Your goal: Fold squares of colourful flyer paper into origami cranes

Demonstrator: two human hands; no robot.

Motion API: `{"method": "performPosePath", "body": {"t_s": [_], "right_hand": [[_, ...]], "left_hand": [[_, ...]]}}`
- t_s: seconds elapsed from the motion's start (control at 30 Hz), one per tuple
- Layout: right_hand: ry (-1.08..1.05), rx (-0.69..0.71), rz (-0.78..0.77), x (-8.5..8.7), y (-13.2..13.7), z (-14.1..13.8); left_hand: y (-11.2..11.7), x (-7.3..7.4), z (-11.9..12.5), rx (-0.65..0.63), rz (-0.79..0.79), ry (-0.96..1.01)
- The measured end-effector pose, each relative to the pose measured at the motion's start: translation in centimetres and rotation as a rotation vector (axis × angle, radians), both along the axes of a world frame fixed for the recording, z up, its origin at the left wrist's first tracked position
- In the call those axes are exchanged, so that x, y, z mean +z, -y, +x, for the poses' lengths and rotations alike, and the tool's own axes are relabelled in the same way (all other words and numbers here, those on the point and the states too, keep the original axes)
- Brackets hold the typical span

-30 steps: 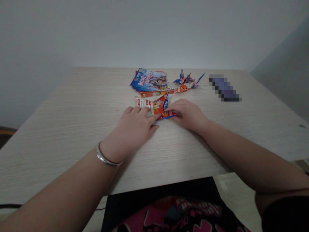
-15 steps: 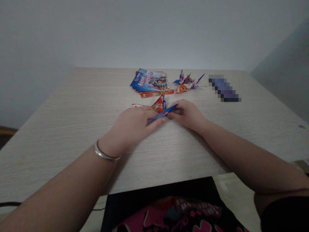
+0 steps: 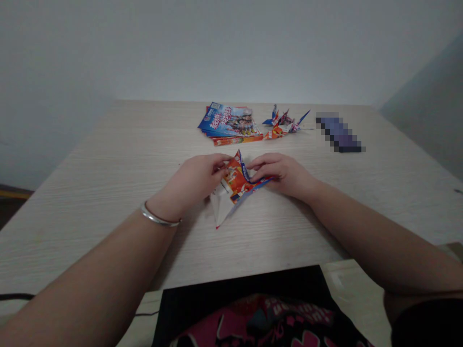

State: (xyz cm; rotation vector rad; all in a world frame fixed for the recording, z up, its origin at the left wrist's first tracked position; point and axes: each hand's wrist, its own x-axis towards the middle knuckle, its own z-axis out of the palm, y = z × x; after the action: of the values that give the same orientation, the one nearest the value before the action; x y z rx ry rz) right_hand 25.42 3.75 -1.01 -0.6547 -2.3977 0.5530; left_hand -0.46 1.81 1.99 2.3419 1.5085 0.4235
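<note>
Between my hands is a partly folded sheet of printed paper (image 3: 237,179), orange, blue and white, with a pointed white corner toward me and another point standing up. My left hand (image 3: 198,179), with a silver bangle at the wrist, pinches the paper's left side between thumb and fingers. My right hand (image 3: 284,176) grips the narrow blue-edged flap on the right; some of its fingertips are hidden behind the paper.
Behind the hands lies a stack of printed paper sheets (image 3: 227,120). To its right sit several folded paper cranes (image 3: 285,123). A blurred-out dark phone-like object (image 3: 340,134) lies farther right on the pale wooden table (image 3: 108,159). A wall (image 3: 231,53) rises behind.
The folded paper has been turned and opened out, so its orange and white faces now show toward me. My left hand has drawn back to the paper's left edge.
</note>
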Motion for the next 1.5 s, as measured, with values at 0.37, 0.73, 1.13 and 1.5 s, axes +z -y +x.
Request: {"method": "performPosePath", "body": {"t_s": [0.37,0.73,1.13,1.5], "right_hand": [[-0.022,0.016,-0.055,0.6,0.1,-0.2],[-0.241,-0.094,-0.472,-0.2,0.7,-1.7],[-0.313,-0.058,-0.714,0.0,0.9,-2.1],[-0.537,-0.342,-0.576,0.1,-0.5,-0.2]], "left_hand": [[-0.1,-0.4,0.6,0.258,-0.055,0.454],[1.0,0.4,1.6,0.189,0.075,0.516],[0.6,-0.8,1.2,0.096,0.179,0.561],[-0.7,-0.4,-1.8,-0.463,0.328,0.352]]}}
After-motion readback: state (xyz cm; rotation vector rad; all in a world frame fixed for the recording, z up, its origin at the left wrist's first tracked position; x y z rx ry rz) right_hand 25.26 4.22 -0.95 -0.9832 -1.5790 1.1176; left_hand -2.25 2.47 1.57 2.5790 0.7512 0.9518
